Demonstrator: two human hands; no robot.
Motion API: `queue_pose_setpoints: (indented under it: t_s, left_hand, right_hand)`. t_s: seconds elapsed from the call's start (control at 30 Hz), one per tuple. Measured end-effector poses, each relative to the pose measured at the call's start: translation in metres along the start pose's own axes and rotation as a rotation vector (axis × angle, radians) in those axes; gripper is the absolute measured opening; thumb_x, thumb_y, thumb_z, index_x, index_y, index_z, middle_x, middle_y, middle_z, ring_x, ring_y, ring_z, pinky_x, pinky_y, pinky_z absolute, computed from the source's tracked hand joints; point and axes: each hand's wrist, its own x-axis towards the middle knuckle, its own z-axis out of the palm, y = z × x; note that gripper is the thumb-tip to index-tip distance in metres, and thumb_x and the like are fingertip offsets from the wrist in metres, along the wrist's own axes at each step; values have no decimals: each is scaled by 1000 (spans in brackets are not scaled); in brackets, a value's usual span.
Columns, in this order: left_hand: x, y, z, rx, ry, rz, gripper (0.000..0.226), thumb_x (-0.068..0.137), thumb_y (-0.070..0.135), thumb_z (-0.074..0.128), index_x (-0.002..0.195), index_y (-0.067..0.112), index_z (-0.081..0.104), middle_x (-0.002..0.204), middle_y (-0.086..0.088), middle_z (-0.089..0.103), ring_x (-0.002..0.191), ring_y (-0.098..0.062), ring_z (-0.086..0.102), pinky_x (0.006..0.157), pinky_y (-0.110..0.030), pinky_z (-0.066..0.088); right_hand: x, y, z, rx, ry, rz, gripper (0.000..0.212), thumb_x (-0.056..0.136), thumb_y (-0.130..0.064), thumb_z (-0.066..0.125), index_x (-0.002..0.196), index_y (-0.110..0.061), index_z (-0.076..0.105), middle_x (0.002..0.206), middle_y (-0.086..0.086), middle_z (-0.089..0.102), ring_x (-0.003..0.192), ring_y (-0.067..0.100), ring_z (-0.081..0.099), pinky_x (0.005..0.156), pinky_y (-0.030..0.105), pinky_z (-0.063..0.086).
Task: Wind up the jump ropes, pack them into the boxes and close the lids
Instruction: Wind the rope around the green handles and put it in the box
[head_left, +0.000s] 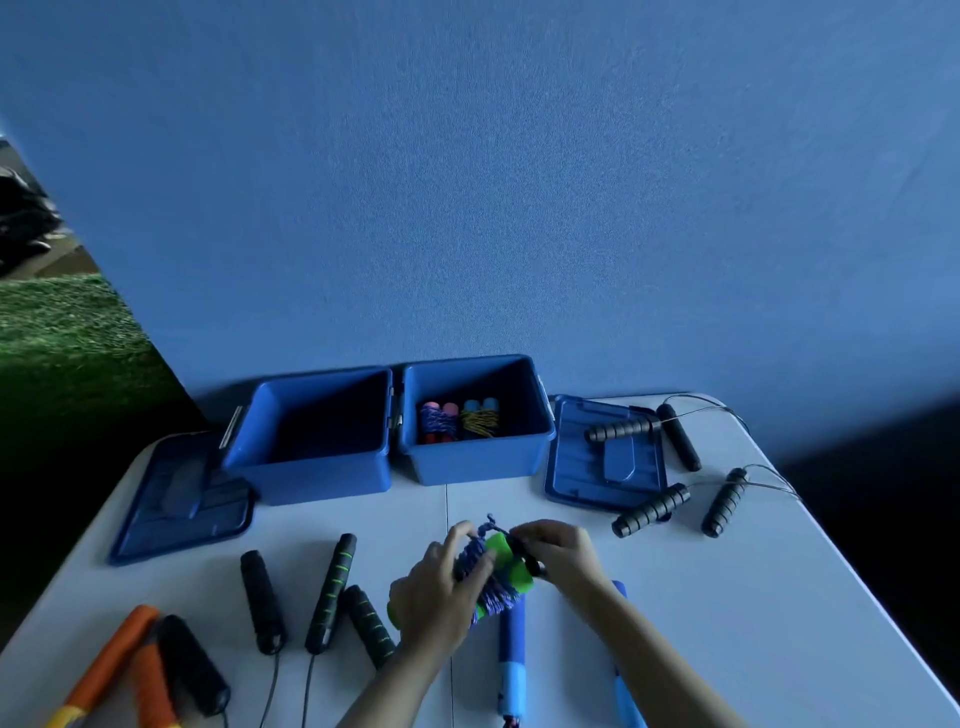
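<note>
Closest to me, my left hand (439, 587) gripped the green-handled jump rope (501, 577), fingers curled round the wound blue cord. My right hand (558, 553) pinched the cord's loose end at the bundle's top, fingertips together on it. That bundle lay between both hands, its long axis slanting away to the right, directly in front of the right box (540, 447), which already held two wound ropes. I judged the right hand nearer that box; left of it stood the left box (311, 483).
</note>
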Motion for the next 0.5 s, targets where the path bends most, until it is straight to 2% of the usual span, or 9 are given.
queue_pose_setpoints:
  t_s: [0.07, 0.13, 0.23, 0.37, 0.43, 0.5]
  left_hand:
    - [3, 3, -5, -46, -30, -50, 55, 80, 83, 17, 125, 57, 36, 102, 14, 57, 90, -8, 59, 74, -29, 40]
    - [6, 7, -8, -66, -46, -74, 41, 89, 73, 25, 126, 59, 35, 102, 11, 56, 94, -11, 59, 80, -31, 43]
    - [10, 14, -12, -111, -63, -87, 35, 89, 70, 23, 120, 61, 36, 100, 10, 57, 94, -13, 60, 82, -35, 44]
    - [12, 19, -13, -192, -60, -70, 47, 76, 72, 15, 111, 54, 42, 96, 11, 60, 90, -11, 59, 79, -34, 40]
    - [10, 25, -14, -219, -41, -61, 39, 80, 67, 19, 107, 54, 43, 96, 13, 61, 90, -9, 60, 82, -34, 40]
    - [7, 34, -18, -157, -33, -49, 24, 90, 54, 28, 107, 52, 45, 97, 12, 61, 88, -11, 60, 82, -34, 42]
  right_hand:
    - [-5, -8, -1, 77, -69, 34, 26, 84, 0, 61, 79, -20, 76, 78, 5, 72, 71, 17, 63, 71, 34, 54]
    - [-7, -12, -2, 1, -76, -23, 22, 79, -7, 69, 78, -28, 76, 84, 2, 75, 76, 14, 67, 77, 33, 55]
    - [-9, -23, -4, -212, -4, -122, 22, 74, -14, 74, 67, -35, 70, 75, -4, 73, 69, 7, 64, 70, 27, 52]
    - [-6, -38, -7, -304, -39, -92, 17, 69, -15, 74, 61, -29, 68, 58, -4, 60, 56, 7, 51, 56, 20, 41]
    - [-4, -41, -7, -246, -39, -26, 8, 60, -18, 74, 56, -19, 67, 56, 2, 52, 57, 10, 46, 56, 22, 41]
    - [-5, -42, -5, -212, -4, 31, 15, 51, -26, 65, 53, -12, 60, 52, 2, 43, 54, 13, 40, 53, 24, 37]
